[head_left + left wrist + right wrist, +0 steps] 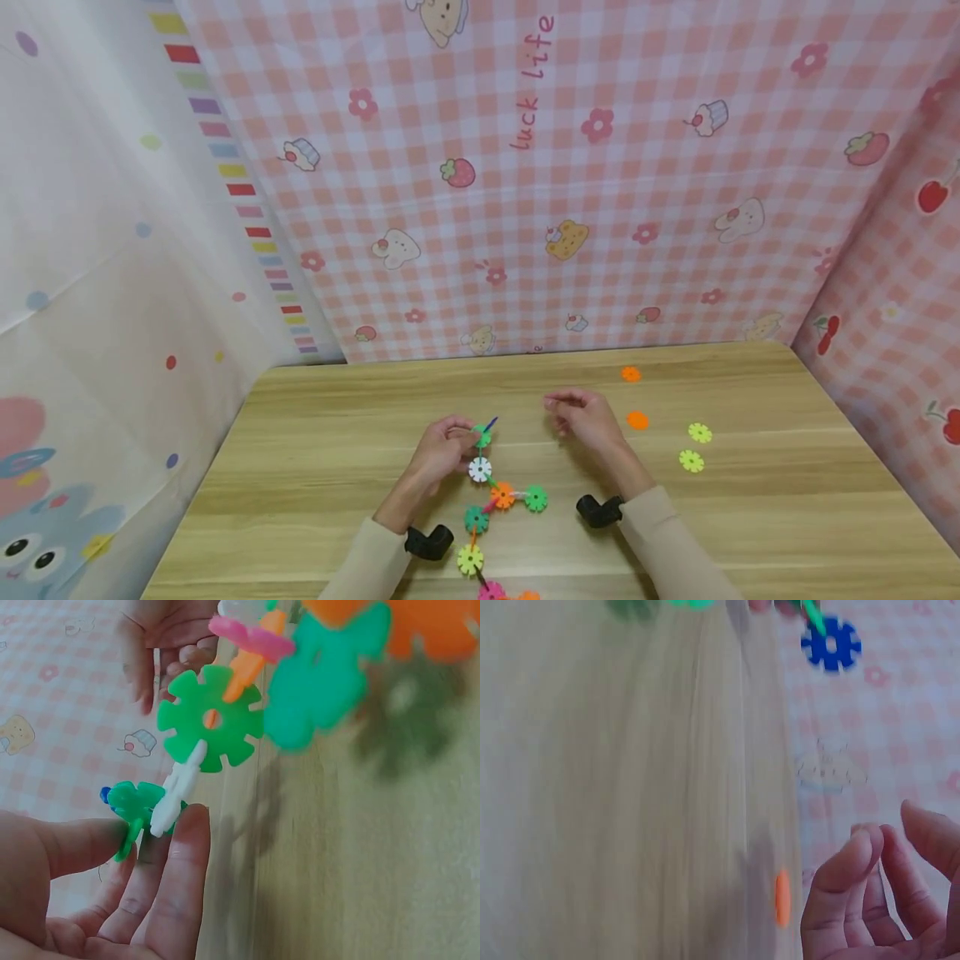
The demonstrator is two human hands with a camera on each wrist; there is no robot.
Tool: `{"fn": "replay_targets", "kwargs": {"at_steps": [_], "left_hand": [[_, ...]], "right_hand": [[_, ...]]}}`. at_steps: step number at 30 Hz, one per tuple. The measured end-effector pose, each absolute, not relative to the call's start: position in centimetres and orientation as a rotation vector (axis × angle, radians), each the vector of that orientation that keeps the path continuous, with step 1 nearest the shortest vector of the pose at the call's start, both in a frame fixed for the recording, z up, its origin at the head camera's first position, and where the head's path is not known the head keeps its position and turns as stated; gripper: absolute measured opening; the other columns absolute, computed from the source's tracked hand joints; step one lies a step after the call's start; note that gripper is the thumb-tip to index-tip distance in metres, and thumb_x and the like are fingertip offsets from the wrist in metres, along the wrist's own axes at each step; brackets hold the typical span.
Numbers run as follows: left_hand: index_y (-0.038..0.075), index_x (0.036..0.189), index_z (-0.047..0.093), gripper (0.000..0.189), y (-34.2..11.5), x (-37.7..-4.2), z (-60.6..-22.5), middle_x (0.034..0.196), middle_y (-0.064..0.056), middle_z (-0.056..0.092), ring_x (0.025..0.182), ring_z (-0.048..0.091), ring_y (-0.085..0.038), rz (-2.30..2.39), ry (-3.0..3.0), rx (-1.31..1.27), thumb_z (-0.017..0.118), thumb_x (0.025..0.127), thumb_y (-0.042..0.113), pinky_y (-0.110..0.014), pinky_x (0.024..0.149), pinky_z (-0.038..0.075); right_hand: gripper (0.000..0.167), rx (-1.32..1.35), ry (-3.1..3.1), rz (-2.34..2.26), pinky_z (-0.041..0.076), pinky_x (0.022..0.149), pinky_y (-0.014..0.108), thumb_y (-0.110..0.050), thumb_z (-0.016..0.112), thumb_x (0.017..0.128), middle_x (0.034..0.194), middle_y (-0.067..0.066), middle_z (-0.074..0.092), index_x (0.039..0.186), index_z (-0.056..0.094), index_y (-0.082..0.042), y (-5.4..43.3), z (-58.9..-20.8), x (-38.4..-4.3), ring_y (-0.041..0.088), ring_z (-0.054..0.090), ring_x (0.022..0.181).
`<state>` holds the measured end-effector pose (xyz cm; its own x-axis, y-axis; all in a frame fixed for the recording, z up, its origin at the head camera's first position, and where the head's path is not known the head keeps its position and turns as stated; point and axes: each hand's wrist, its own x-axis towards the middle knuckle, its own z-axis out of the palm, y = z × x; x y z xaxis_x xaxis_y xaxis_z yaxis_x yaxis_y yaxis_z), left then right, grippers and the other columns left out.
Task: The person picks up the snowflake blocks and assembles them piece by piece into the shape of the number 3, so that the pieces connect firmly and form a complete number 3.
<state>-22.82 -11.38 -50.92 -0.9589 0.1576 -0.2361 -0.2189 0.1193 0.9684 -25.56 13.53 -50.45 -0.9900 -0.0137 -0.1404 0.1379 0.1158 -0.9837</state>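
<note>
A wooden table (300, 467) carries a zigzag chain of slotted discs (476, 518), lower centre of the head frame.
The chain is best steadied close to the joint being worked, I judge, with slots met squarely and pressed gently, so the other links neither twist nor pop apart; its long axis climbs from the bottom edge, kinking right, then up to mid-frame, while a short branch points right. At the upper end, the left hand (442, 452) pinches the chain by its green end disc (482, 436); the right hand (587, 421), right of centre, is loosely curved, with nothing visible in its grasp. The blue disc (491, 423) at the tip stands edge-on, slanting toward the upper right.
</note>
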Motion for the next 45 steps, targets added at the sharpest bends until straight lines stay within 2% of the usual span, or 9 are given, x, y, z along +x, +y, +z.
{"fn": "replay_targets", "kwargs": {"at_steps": [7,12,20,26,31,34,40,42,45], "left_hand": [[-0.004,0.121,0.055,0.026,-11.6,-22.9,-51.3,0.099,-0.014,0.071,0.078,0.068,-0.016,1.927,2.101,-0.074,0.057,0.098,0.010,-0.026,0.061,0.056],[-0.002,0.129,0.053,0.033,-11.6,-23.1,-51.5,0.099,-0.014,0.069,0.080,0.065,-0.017,1.882,2.111,-0.083,0.053,0.099,0.011,-0.029,0.066,0.056],[0.000,0.135,0.053,0.046,-11.5,-23.3,-51.5,0.103,-0.014,0.067,0.084,0.065,-0.019,1.798,2.158,-0.015,0.050,0.103,0.033,-0.032,0.075,0.056],[0.000,0.128,0.058,0.045,-11.2,-23.2,-51.3,0.099,-0.011,0.068,0.083,0.062,-0.016,1.743,2.201,0.023,0.053,0.102,0.036,-0.028,0.071,0.051],[0.001,0.126,0.060,0.043,-10.9,-23.0,-51.3,0.102,-0.011,0.068,0.085,0.061,-0.017,1.711,2.228,0.022,0.055,0.101,0.037,-0.029,0.071,0.051],[0.002,0.126,0.060,0.044,-10.9,-22.9,-51.3,0.103,-0.010,0.069,0.087,0.061,-0.018,1.709,2.235,0.011,0.055,0.101,0.039,-0.029,0.071,0.052],[0.001,0.123,0.061,0.049,-11.0,-22.9,-51.2,0.103,-0.010,0.068,0.087,0.061,-0.018,1.725,2.202,0.019,0.053,0.101,0.044,-0.030,0.072,0.052],[0.001,0.123,0.061,0.049,-11.1,-23.0,-51.2,0.103,-0.010,0.067,0.086,0.061,-0.019,1.731,2.188,0.032,0.052,0.101,0.045,-0.030,0.072,0.052],[0.002,0.120,0.062,0.049,-11.3,-23.0,-51.2,0.103,-0.011,0.067,0.085,0.061,-0.019,1.737,2.172,0.048,0.052,0.101,0.045,-0.030,0.072,0.051]], "right_hand": [[0.026,0.208,2.363,-1.915,0.042,0.049,0.022,-0.011,0.064,0.095,0.095,0.014,0.068,0.118,0.066,0.002,15.2,-51.0,-26.7,0.011,0.047,0.054],[0.029,0.252,2.383,-1.842,0.038,0.047,0.022,-0.009,0.063,0.094,0.102,0.012,0.070,0.121,0.065,-0.001,15.6,-51.6,-27.2,0.010,0.044,0.052],[0.031,0.252,2.468,-1.731,0.038,0.046,0.023,-0.015,0.075,0.088,0.099,0.008,0.065,0.117,0.069,-0.007,15.8,-52.3,-27.9,0.011,0.042,0.050],[0.036,0.237,2.485,-1.706,0.040,0.048,0.023,-0.015,0.075,0.088,0.103,0.011,0.061,0.122,0.068,-0.006,15.9,-52.3,-27.8,0.012,0.045,0.054],[0.036,0.240,2.519,-1.672,0.038,0.048,0.022,-0.011,0.076,0.086,0.086,0.005,0.057,0.121,0.068,-0.006,15.7,-52.4,-27.8,0.011,0.044,0.054],[0.033,0.235,2.565,-1.641,0.036,0.053,0.022,-0.008,0.076,0.085,0.077,0.001,0.053,0.118,0.070,-0.005,15.5,-52.5,-27.9,0.011,0.044,0.062],[0.029,0.224,2.617,-1.617,0.038,0.061,0.024,-0.004,0.077,0.083,0.077,0.002,0.053,0.112,0.071,-0.002,15.4,-52.4,-27.8,0.017,0.057,0.078],[0.027,0.218,2.635,-1.609,0.039,0.061,0.024,-0.003,0.077,0.083,0.078,0.003,0.054,0.109,0.070,-0.001,15.3,-52.4,-27.7,0.018,0.060,0.079],[0.025,0.183,2.655,-1.593,0.039,0.060,0.025,-0.002,0.076,0.082,0.076,0.004,0.052,0.106,0.068,0.000,15.2,-52.4,-27.7,0.017,0.056,0.074]]}}
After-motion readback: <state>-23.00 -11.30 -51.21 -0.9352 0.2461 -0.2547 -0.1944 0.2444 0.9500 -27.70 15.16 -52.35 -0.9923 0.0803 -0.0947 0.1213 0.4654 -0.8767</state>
